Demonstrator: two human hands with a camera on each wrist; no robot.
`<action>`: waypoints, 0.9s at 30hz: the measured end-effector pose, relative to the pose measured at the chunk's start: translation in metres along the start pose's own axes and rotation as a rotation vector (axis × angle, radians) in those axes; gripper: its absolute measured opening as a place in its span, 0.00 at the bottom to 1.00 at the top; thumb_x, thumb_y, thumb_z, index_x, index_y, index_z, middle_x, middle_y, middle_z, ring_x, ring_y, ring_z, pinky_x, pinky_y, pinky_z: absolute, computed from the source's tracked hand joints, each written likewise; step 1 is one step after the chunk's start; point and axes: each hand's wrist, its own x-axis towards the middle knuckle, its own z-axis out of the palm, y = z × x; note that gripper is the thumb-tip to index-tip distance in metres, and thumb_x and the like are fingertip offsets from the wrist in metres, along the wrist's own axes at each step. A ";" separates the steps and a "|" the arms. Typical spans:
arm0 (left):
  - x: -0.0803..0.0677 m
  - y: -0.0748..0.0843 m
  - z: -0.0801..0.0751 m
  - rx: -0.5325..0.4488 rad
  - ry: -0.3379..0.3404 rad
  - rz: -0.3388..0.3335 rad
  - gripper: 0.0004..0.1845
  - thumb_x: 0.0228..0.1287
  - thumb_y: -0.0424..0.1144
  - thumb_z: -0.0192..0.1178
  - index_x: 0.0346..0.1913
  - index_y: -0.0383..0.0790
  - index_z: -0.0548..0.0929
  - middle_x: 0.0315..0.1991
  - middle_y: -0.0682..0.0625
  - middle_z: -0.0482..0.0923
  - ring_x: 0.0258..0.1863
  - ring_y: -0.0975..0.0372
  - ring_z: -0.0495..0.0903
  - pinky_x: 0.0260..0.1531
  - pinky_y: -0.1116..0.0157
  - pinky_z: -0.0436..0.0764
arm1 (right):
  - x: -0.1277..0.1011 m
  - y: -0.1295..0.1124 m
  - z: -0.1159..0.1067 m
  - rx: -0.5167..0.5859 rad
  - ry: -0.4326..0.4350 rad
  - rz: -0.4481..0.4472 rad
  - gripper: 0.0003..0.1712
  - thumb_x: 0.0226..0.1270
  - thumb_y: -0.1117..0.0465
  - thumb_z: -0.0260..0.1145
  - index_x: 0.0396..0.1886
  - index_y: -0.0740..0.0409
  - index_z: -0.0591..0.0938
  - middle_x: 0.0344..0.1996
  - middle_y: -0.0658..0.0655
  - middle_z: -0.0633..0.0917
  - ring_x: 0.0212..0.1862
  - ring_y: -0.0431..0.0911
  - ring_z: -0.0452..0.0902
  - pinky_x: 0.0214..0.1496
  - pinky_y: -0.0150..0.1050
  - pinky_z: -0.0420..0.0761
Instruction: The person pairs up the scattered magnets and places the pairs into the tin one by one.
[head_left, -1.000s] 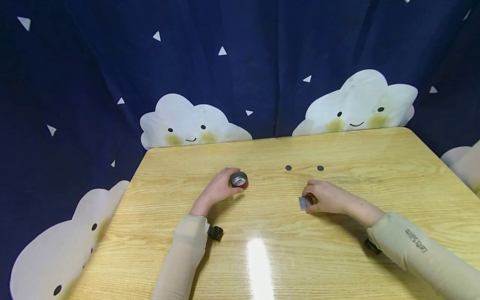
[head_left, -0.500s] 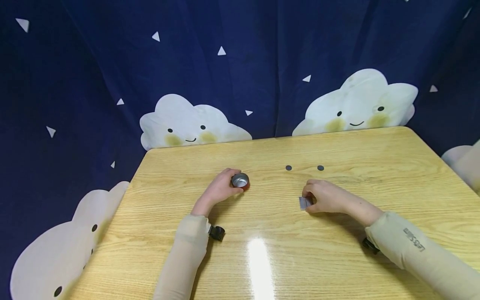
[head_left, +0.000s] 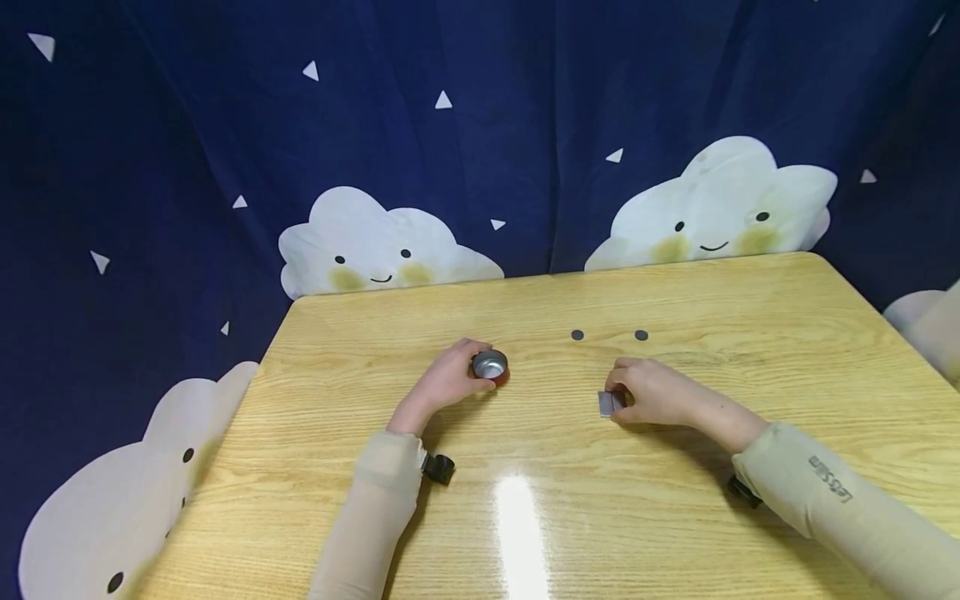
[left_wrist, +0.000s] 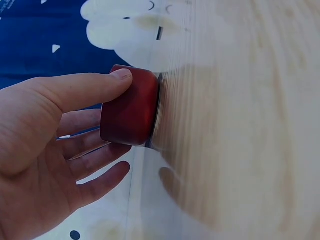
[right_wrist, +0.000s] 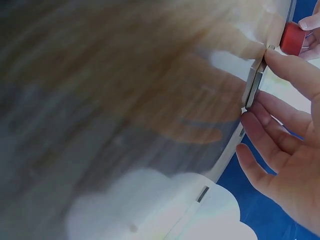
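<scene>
A small red metal cup [head_left: 491, 367], silver inside with a dark rim, is in my left hand [head_left: 450, 379]. In the left wrist view the thumb lies on the cup's red side [left_wrist: 130, 107], and the other fingers reach round its far side. The cup stands upright at the table surface. To its right, my right hand [head_left: 654, 392] pinches a thin grey flat piece between thumb and fingers, at the table. The piece shows as two grey rectangles [head_left: 606, 404] side by side, partly hidden by the fingers. In the right wrist view its thin edge [right_wrist: 254, 82] shows.
Two small dark round discs, a left one [head_left: 577, 335] and a right one [head_left: 641, 335], lie on the wooden table [head_left: 360, 350] beyond the right hand. A dark blue curtain [head_left: 525, 167] with clouds hangs behind the table. Black cameras sit at both wrists.
My left hand has slid the red cup a little to the right and slightly nearer to me. The right hand and its grey piece have stayed almost in place.
</scene>
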 end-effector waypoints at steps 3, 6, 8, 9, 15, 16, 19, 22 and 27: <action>0.000 0.001 0.000 0.008 -0.002 -0.011 0.33 0.49 0.40 0.69 0.59 0.36 0.71 0.54 0.44 0.72 0.50 0.54 0.74 0.51 0.58 0.72 | 0.001 0.001 0.000 0.017 -0.003 -0.005 0.12 0.45 0.58 0.72 0.31 0.55 0.81 0.27 0.47 0.75 0.27 0.36 0.66 0.27 0.29 0.68; 0.000 0.002 0.000 0.008 0.000 -0.023 0.33 0.49 0.41 0.69 0.59 0.37 0.71 0.54 0.45 0.72 0.51 0.55 0.74 0.52 0.58 0.72 | 0.002 0.003 0.000 0.034 -0.016 0.003 0.11 0.44 0.58 0.71 0.29 0.54 0.80 0.26 0.47 0.74 0.27 0.36 0.65 0.27 0.29 0.67; 0.000 0.003 0.000 0.003 0.001 -0.029 0.33 0.49 0.41 0.69 0.59 0.37 0.71 0.54 0.45 0.72 0.52 0.55 0.73 0.53 0.58 0.71 | 0.002 0.003 0.000 0.043 -0.027 0.014 0.12 0.44 0.58 0.71 0.29 0.54 0.79 0.26 0.48 0.73 0.27 0.37 0.65 0.27 0.29 0.68; 0.000 0.003 0.001 0.003 0.002 -0.027 0.33 0.49 0.41 0.69 0.59 0.38 0.71 0.54 0.46 0.72 0.52 0.55 0.73 0.53 0.58 0.71 | 0.003 0.003 -0.001 0.047 -0.031 0.021 0.12 0.44 0.58 0.71 0.30 0.55 0.79 0.26 0.48 0.73 0.27 0.37 0.65 0.27 0.29 0.68; 0.001 0.002 0.003 -0.005 0.001 -0.008 0.32 0.48 0.40 0.69 0.58 0.38 0.72 0.53 0.46 0.72 0.50 0.55 0.74 0.52 0.59 0.71 | 0.004 0.002 -0.002 0.062 -0.037 0.061 0.16 0.41 0.58 0.72 0.30 0.57 0.77 0.26 0.48 0.73 0.27 0.38 0.65 0.27 0.30 0.67; 0.001 0.003 0.003 -0.009 -0.003 -0.008 0.32 0.48 0.40 0.70 0.58 0.38 0.72 0.52 0.46 0.73 0.50 0.55 0.74 0.52 0.59 0.71 | 0.004 0.002 -0.002 0.069 -0.036 0.067 0.16 0.40 0.58 0.72 0.30 0.56 0.76 0.25 0.48 0.73 0.26 0.38 0.65 0.27 0.30 0.67; 0.001 0.003 0.003 -0.017 -0.014 -0.015 0.32 0.48 0.40 0.69 0.58 0.39 0.72 0.52 0.46 0.72 0.49 0.56 0.74 0.51 0.59 0.72 | 0.004 0.002 -0.002 0.096 -0.035 0.082 0.17 0.39 0.58 0.72 0.29 0.56 0.75 0.24 0.49 0.73 0.26 0.38 0.65 0.27 0.30 0.66; 0.001 0.003 0.003 -0.027 -0.025 -0.020 0.32 0.49 0.40 0.69 0.58 0.39 0.71 0.52 0.46 0.72 0.49 0.56 0.74 0.50 0.59 0.72 | 0.005 0.003 -0.002 0.116 -0.042 0.085 0.17 0.40 0.58 0.73 0.29 0.56 0.75 0.23 0.48 0.74 0.25 0.38 0.64 0.26 0.30 0.66; 0.001 0.003 0.002 -0.043 -0.037 -0.022 0.32 0.49 0.40 0.69 0.59 0.40 0.71 0.53 0.46 0.72 0.49 0.56 0.74 0.50 0.60 0.73 | 0.006 0.003 -0.003 0.141 -0.054 0.094 0.18 0.40 0.57 0.75 0.28 0.55 0.75 0.22 0.48 0.74 0.26 0.38 0.65 0.27 0.30 0.66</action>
